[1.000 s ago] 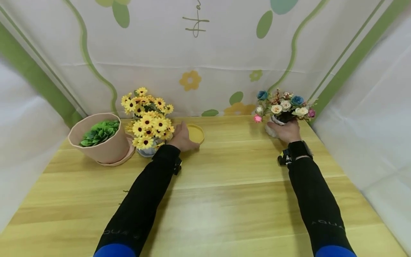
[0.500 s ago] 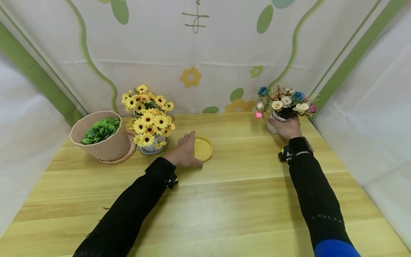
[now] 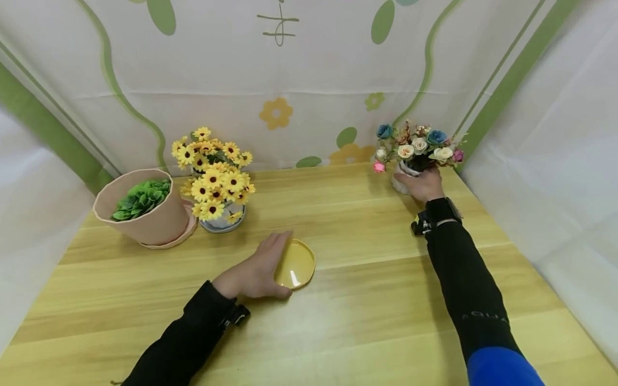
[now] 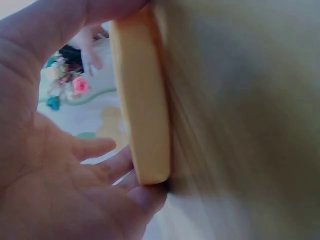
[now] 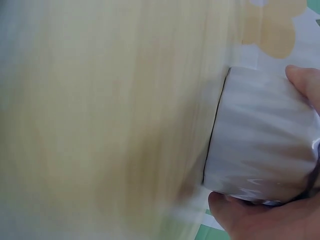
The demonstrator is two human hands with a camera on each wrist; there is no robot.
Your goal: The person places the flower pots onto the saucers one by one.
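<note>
In the head view my left hand holds a round yellow plant saucer by its rim, low over the table. The left wrist view shows the thumb on one end of the saucer's side wall and the fingers at the other. At the back right, my right hand grips a white flower pot with blue, cream and pink artificial roses. Thumb and fingers wrap the pot from opposite sides in the right wrist view, and its base sits at the tabletop.
A pink pot with a green plant stands on a pink saucer at the back left. Beside it, yellow daisies grow from a whitish pot on a grey-blue saucer. A printed cloth hangs behind the wooden table.
My left hand has brought the yellow saucer from beside the daisies toward me, to the middle of the table. My right hand stays on the rose pot. The head view has shifted slightly.
</note>
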